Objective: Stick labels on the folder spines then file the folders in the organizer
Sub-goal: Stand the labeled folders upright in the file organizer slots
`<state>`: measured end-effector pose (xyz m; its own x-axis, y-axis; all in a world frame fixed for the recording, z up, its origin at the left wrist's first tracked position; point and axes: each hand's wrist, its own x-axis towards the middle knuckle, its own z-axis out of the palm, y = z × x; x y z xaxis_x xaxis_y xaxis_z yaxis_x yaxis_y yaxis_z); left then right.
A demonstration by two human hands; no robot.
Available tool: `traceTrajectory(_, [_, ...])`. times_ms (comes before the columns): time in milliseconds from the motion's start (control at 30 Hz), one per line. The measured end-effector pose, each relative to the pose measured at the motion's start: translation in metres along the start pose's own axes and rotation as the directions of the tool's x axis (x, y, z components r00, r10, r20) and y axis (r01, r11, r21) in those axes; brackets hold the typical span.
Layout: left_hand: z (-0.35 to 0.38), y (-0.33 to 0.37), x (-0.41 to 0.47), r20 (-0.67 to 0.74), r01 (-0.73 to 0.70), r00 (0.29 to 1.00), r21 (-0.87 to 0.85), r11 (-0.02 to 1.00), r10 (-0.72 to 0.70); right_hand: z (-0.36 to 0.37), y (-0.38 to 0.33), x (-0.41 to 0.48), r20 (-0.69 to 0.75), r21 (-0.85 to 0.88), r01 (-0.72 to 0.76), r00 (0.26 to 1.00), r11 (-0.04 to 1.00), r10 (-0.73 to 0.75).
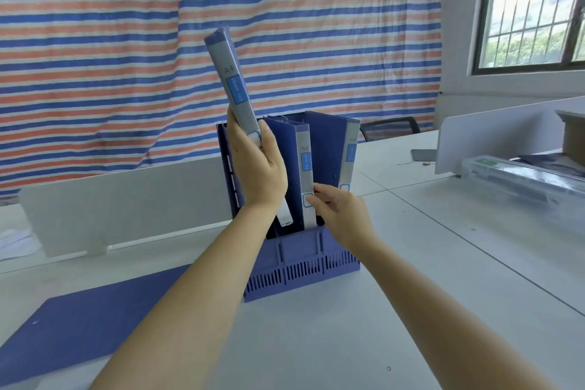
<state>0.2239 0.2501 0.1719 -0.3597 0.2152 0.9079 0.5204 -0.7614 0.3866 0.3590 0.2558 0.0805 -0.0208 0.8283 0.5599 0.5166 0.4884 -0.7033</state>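
Observation:
A blue slotted organizer (304,272) stands on the white desk. My left hand (256,165) grips a blue lever-arch folder (232,82) by its grey spine; the folder tilts left, with its lower end inside the organizer's left compartment. A second folder (305,168) stands upright in the middle compartment. My right hand (340,215) holds the bottom of that folder's spine, fingers pinched at the label window. A third folder (345,152) stands in the right compartment, apart from both hands.
A blue mat (79,323) lies flat at the front left. A white divider panel (126,199) runs behind the organizer. At the right stand another divider (506,133) and a clear plastic box (522,177). A striped tarp hangs behind, and a chair back shows past the desk.

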Motion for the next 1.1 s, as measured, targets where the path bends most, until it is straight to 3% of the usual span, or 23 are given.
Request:
traceTrajectory(267, [-0.012,0.009,0.014,-0.133,0.032,0.991,0.007,0.999,-0.031,0.001,-0.005,-0.002,-0.010,-0.015,-0.023,1.000,1.000,0.022])
traceTrajectory(400, [0.003,0.024,0.006,-0.101,-0.029,0.994,0.038,0.999,0.033,-0.005,-0.006,-0.006,-0.041,0.035,-0.039,0.998,0.999,0.041])
traceTrajectory(667, [0.019,-0.007,-0.026,-0.028,0.077,0.997,0.065,0.995,-0.076,-0.003,-0.001,-0.006,-0.055,0.115,-0.064,0.996,0.991,0.070])
traceTrajectory(800, [0.005,-0.034,-0.047,0.044,0.205,0.977,0.113,0.972,-0.211,-0.003,0.001,-0.007,-0.020,0.147,-0.079,0.996,0.986,0.083])
traceTrajectory(900, [-0.004,-0.052,-0.065,0.191,0.235,0.944,0.180,0.955,-0.268,-0.003,0.001,-0.005,-0.006,0.158,-0.093,0.995,0.983,0.095])
traceTrajectory(1100, [-0.019,-0.055,-0.087,0.459,0.146,0.848,0.280,0.949,-0.266,0.000,0.001,-0.004,-0.009,0.162,-0.108,0.994,0.981,0.111])
